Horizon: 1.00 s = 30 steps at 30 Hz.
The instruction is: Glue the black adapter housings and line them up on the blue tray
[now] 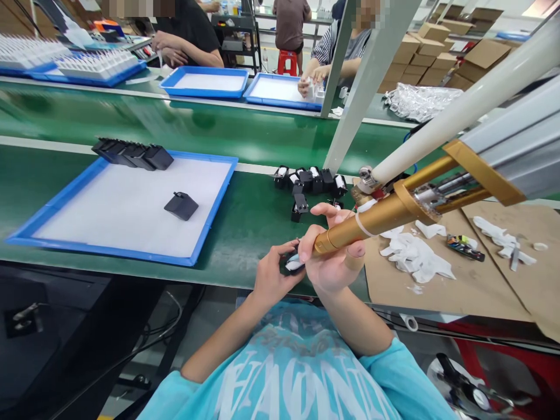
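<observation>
At the near edge of the counter (245,233), the fingers of your left hand (272,274) pinch the black case (289,262), just left of the gold tool (376,221) slanting down toward it, loosely wrapped by your right hand (333,262).

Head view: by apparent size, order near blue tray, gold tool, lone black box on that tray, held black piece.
1. Near blue tray
2. Gold tool
Unranked: lone black box and held black piece, which is partly hidden.

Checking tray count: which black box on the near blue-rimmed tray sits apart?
The lone black box on the right half of the tray; the other boxes are bunched at its far left corner.
</observation>
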Each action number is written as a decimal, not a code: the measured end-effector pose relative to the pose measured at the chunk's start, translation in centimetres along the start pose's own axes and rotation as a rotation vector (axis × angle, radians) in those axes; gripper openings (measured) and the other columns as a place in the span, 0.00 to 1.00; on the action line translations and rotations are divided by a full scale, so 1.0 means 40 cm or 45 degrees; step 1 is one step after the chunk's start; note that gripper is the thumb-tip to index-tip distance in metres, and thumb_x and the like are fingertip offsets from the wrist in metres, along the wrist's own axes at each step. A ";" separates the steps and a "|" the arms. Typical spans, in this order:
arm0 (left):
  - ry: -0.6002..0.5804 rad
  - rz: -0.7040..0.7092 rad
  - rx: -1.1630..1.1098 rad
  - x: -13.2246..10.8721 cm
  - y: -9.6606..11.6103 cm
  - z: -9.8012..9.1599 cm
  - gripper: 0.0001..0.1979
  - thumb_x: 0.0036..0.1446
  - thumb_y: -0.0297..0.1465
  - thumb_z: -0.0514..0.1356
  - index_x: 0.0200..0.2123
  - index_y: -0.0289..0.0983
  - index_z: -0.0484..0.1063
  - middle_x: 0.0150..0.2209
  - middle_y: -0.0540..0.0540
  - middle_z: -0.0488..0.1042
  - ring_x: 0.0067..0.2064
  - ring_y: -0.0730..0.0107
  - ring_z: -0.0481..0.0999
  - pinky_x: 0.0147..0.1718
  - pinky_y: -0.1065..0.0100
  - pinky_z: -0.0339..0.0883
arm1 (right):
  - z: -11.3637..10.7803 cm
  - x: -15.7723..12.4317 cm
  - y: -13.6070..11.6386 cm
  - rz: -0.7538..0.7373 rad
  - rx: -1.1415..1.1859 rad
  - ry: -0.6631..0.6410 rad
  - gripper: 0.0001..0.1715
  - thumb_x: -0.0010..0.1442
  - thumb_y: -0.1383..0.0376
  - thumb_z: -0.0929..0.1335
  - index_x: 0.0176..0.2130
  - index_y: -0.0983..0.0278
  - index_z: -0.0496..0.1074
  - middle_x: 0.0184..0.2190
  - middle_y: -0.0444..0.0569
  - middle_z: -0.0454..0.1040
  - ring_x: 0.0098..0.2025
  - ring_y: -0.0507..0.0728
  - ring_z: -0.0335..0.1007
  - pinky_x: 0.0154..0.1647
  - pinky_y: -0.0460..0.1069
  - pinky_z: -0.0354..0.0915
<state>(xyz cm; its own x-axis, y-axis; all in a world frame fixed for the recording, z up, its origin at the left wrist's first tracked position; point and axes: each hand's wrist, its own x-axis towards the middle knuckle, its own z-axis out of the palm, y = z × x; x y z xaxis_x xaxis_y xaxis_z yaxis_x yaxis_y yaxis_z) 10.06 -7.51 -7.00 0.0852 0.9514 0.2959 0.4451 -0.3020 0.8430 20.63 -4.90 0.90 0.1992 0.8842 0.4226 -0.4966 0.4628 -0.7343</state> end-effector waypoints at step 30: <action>-0.547 0.017 0.259 0.184 -0.011 -0.038 0.16 0.55 0.40 0.62 0.43 0.43 0.61 0.42 0.48 0.80 0.38 0.61 0.81 0.35 0.64 0.70 | -0.399 0.056 -0.044 -0.222 -1.280 0.378 0.29 0.60 0.65 0.69 0.58 0.52 0.62 0.56 0.49 0.69 0.51 0.54 0.71 0.54 0.55 0.67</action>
<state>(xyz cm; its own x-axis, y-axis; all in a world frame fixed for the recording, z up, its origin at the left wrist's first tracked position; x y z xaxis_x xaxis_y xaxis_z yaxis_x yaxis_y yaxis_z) 9.13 -0.46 -4.51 0.4340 0.8991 0.0569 0.6034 -0.3370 0.7228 35.43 -2.73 -5.33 0.4656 0.7180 0.5174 0.4582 0.3047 -0.8350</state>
